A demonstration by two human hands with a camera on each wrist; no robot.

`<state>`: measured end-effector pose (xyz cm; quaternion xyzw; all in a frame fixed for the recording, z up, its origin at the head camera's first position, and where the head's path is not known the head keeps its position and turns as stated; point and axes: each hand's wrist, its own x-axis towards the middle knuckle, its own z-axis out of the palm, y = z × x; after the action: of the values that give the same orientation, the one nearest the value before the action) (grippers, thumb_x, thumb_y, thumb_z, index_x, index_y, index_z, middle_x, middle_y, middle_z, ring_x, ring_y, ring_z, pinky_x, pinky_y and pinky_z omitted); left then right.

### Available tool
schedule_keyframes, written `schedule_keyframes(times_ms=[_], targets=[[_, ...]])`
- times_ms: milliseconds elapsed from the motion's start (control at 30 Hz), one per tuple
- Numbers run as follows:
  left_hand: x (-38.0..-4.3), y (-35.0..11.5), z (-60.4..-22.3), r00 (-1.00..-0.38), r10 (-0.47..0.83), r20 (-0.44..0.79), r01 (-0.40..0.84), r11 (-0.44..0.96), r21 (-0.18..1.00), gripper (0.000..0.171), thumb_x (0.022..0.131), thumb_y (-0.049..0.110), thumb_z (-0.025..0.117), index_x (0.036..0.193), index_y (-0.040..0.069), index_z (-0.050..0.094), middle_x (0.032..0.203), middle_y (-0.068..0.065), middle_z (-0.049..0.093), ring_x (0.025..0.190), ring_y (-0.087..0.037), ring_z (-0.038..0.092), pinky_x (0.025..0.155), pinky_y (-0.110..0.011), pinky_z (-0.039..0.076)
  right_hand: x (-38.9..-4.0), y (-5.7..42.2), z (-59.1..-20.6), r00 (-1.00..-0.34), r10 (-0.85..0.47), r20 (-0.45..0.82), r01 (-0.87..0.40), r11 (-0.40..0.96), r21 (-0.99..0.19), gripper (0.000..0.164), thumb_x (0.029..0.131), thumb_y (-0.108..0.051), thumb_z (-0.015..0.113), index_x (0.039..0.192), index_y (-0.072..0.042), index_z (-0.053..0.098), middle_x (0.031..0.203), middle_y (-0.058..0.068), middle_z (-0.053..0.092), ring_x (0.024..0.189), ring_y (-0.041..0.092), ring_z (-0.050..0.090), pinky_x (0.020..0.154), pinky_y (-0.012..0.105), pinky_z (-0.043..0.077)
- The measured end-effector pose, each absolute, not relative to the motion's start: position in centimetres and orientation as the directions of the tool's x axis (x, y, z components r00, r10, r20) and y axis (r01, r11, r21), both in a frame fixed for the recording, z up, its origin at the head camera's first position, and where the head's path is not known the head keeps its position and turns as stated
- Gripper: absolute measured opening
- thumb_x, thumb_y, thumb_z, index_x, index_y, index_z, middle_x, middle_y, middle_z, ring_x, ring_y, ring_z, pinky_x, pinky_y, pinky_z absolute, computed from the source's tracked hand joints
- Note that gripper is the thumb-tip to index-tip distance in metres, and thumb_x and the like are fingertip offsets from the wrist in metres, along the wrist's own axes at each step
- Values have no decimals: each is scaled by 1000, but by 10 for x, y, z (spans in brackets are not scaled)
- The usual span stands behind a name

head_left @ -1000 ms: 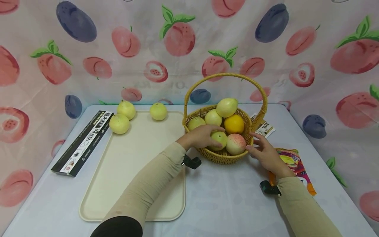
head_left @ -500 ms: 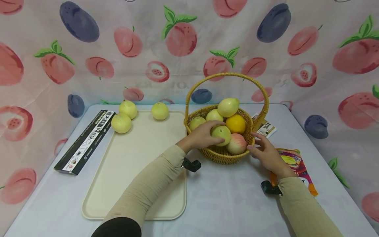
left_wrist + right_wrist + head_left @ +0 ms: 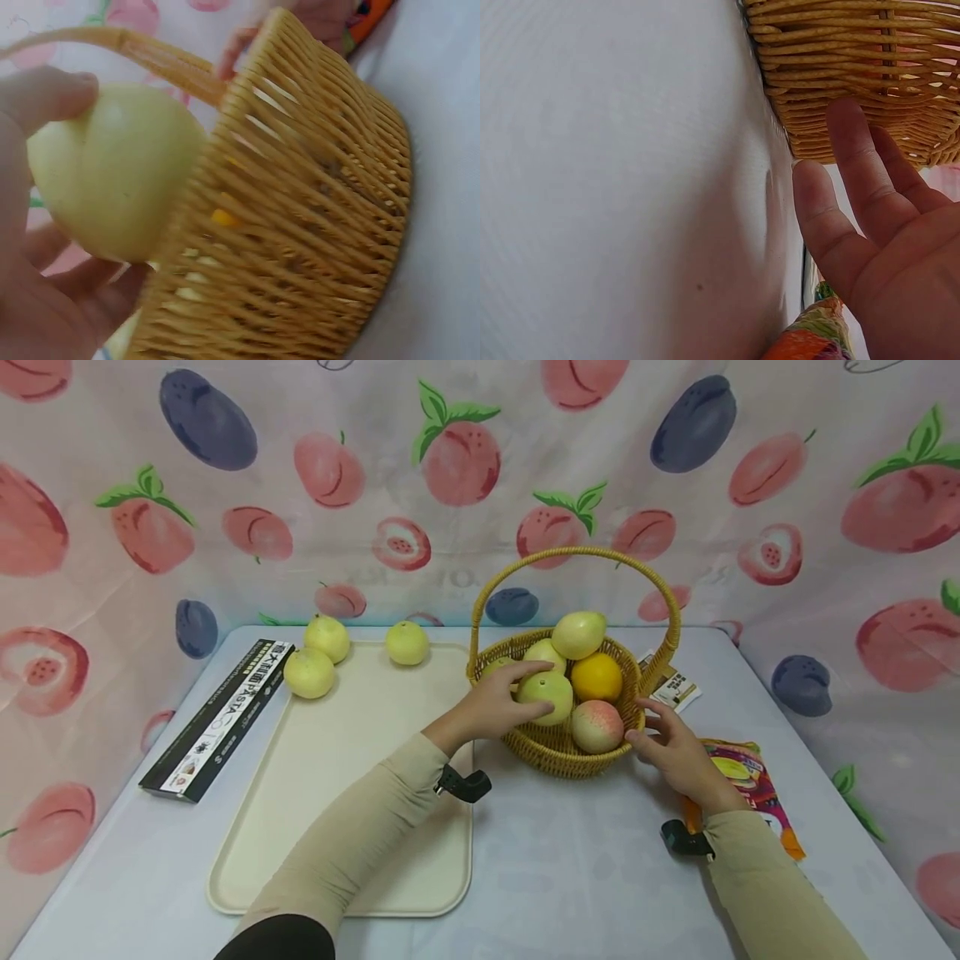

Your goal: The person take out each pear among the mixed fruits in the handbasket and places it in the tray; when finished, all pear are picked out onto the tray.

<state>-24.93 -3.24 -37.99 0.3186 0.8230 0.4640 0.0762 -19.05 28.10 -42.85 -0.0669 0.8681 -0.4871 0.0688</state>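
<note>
My left hand [image 3: 498,697] grips a round yellow-green pear [image 3: 545,697], its thumb and fingers curled around opposite sides. In the left wrist view the pear [image 3: 120,169] is level with the rim of the wicker basket [image 3: 300,202]. Inside the basket [image 3: 558,764] lie a peach [image 3: 597,727], an orange [image 3: 597,677], a lemon-shaped yellow fruit [image 3: 579,635] and more pale green fruit [image 3: 545,653]. My right hand [image 3: 678,756] touches the basket's right side. In the right wrist view its fingers [image 3: 866,169] are fairly straight against the weave.
A cream tray [image 3: 337,827] lies left of the basket, with several yellow-green pears [image 3: 407,643] at its far end. A black pasta box [image 3: 217,722] is along its left side. Behind the right hand is a colourful packet [image 3: 757,785]; a small card [image 3: 677,687] lies beyond the basket.
My left hand has lifted the pear slightly and moved it left, away from the peach, toward the basket's left rim. My right hand has stayed at the basket's side.
</note>
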Motion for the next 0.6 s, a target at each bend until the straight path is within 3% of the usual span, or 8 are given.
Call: schedule_keyframes(times_ms=[233, 600], targets=[[-238, -58, -362, -813, 567, 134, 406, 386, 828, 58, 93, 31, 71, 147, 19, 53, 148, -2, 48, 120, -20, 55, 95, -35, 50, -191, 280, -428, -979, -203, -8, -94, 488, -868, 65, 105, -27, 55, 158, -8, 23, 147, 36, 35, 119, 50, 53, 86, 39, 54], [-231, -97, -356, -836, 532, 138, 389, 395, 832, 57, 93, 27, 72, 145, 14, 54, 146, -4, 50, 116, -21, 57, 91, -37, 53, -191, 281, -430, -979, -202, -18, -89, 510, -856, 67, 105, -32, 54, 158, -8, 22, 148, 37, 34, 120, 51, 52, 89, 42, 53]])
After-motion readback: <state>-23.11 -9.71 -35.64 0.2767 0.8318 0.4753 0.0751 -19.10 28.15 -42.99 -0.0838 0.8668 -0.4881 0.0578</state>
